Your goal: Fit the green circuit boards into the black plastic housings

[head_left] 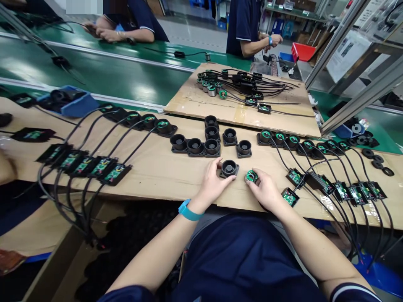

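The fingers of my left hand [212,183] curl around the black housing [228,168], thumb at its near edge and forefinger at its far left side, while my right hand [265,191] pinches the round green-topped part [251,175] just beside it, between thumb and fingers; whether that part touches the cardboard-covered worktop [163,176] I cannot tell. My right thumb sits close to the exposed circuitry, so pressing too hard there could, I judge, damage it. A loose pinch might let the part tip and land green side down. An open case [290,197] lies right by my right wrist, and a careless sweep of the forearm could shove it along. If my left hold is weak, a knock could skid the housing over the cardboard, perhaps into the spare housing [244,148] just beyond it
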`<state>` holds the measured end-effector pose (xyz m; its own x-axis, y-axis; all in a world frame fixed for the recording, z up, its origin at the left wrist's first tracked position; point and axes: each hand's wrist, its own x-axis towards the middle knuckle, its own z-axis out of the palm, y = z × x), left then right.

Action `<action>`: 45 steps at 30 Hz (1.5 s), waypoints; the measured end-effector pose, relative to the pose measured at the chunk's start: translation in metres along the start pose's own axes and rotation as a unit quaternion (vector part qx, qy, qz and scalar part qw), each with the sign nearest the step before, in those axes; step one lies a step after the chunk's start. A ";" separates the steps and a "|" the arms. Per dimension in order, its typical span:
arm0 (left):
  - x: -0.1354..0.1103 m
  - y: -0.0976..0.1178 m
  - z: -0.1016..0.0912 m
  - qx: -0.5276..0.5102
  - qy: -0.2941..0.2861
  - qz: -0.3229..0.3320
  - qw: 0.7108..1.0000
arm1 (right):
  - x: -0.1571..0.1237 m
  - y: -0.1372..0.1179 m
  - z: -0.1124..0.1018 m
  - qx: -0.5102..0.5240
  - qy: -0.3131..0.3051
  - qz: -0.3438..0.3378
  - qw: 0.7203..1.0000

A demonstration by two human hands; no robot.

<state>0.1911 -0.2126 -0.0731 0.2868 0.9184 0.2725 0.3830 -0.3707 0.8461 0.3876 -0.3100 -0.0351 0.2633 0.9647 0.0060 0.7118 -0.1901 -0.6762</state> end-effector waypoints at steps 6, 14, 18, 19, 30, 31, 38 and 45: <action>-0.002 -0.003 0.004 -0.072 -0.090 0.023 0.993 | 0.001 -0.021 -0.012 0.263 0.080 0.084 0.958; -0.003 -0.004 0.001 -0.028 -0.011 0.030 0.999 | 0.001 -0.053 -0.008 0.257 0.075 0.067 0.961; -0.002 -0.004 -0.002 -0.051 -0.053 0.055 0.996 | 0.000 -0.060 0.000 0.103 0.128 -0.009 0.986; -0.003 -0.004 -0.002 -0.059 -0.048 0.063 0.995 | -0.001 -0.062 0.002 0.069 0.139 -0.030 0.987; -0.012 -0.010 0.001 -0.022 0.014 0.191 0.981 | 0.003 -0.065 0.035 -0.043 0.119 -0.161 0.979; -0.012 -0.009 0.001 -0.025 0.011 0.191 0.981 | 0.003 -0.065 0.036 -0.046 0.119 -0.162 0.978; -0.011 -0.005 -0.001 -0.062 -0.011 0.167 0.984 | 0.005 -0.067 0.033 -0.049 0.082 -0.138 0.986; -0.012 -0.005 -0.002 -0.062 -0.020 0.145 0.987 | 0.002 -0.059 0.034 -0.050 0.037 -0.122 0.991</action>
<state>0.1841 -0.2213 -0.0795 0.4043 0.7694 0.4945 0.1710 -0.5947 0.7855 0.3238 -0.2907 -0.0202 0.1190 0.9689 0.2170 0.8206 0.0270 -0.5708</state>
